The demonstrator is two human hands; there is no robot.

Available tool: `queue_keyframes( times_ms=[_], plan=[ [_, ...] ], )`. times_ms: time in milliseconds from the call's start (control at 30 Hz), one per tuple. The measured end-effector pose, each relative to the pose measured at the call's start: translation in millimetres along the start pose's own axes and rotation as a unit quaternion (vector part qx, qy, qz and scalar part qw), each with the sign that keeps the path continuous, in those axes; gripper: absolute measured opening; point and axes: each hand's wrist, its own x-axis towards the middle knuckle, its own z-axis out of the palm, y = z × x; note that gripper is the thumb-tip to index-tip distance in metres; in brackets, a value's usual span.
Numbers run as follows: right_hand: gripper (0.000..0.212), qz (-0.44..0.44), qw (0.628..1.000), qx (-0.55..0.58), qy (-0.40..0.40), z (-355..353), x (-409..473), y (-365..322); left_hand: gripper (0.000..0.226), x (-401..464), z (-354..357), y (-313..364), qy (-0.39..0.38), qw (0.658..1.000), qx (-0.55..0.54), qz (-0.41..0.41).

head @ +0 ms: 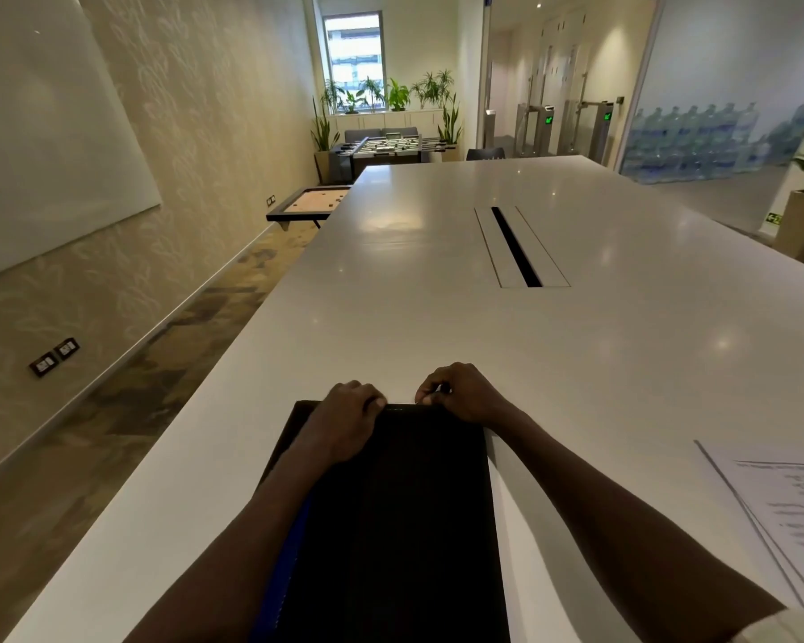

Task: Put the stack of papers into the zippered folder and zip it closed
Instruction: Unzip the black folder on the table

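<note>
A black zippered folder (400,517) with a blue strip along its left side lies lengthwise on the white table (437,294), close to me. My left hand (351,410) presses on the folder's far edge, fingers curled over it. At the far right corner my right hand (460,392) pinches something small, apparently the zipper pull. The stack of papers (790,517), printed sheets, lies flat on the table to the right, apart from the folder and both hands.
A long cable slot (516,245) with metal flaps is set in the table's middle. The table's left edge drops to a patterned floor beside a wall. A foosball table (386,148), potted plants and turnstiles stand far off.
</note>
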Motion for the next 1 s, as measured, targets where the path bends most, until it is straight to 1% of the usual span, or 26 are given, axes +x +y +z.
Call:
queue_keyframes(
  times_ms=[100,233,467,600,700,933,1000],
  plan=[
    [0.013,-0.010,1.000,0.000,-0.007,-3,-1,0,0.027,5,14,17,-0.011,1.000,-0.014,0.004],
    [0.019,-0.017,1.000,-0.010,-0.022,-8,0,0,0.023,11,12,11,-0.024,0.998,-0.050,-0.028],
    [0.024,-0.008,0.999,-0.013,-0.041,-20,-2,4,0.023,14,10,13,-0.046,0.994,-0.080,-0.060],
    [0.023,0.022,0.999,-0.007,-0.035,-38,-14,20,0.023,17,9,12,-0.063,0.990,-0.098,-0.078],
    [0.021,0.032,0.999,0.007,-0.031,-44,-26,26,0.023,19,8,12,-0.075,0.989,-0.093,-0.084],
    [0.024,0.054,0.998,0.022,0.025,-38,-52,32,0.023,18,10,10,-0.066,0.991,-0.081,-0.079],
    [0.022,0.059,0.997,0.028,0.032,-38,-60,33,0.023,18,10,11,-0.068,0.992,-0.072,-0.073]
  ],
)
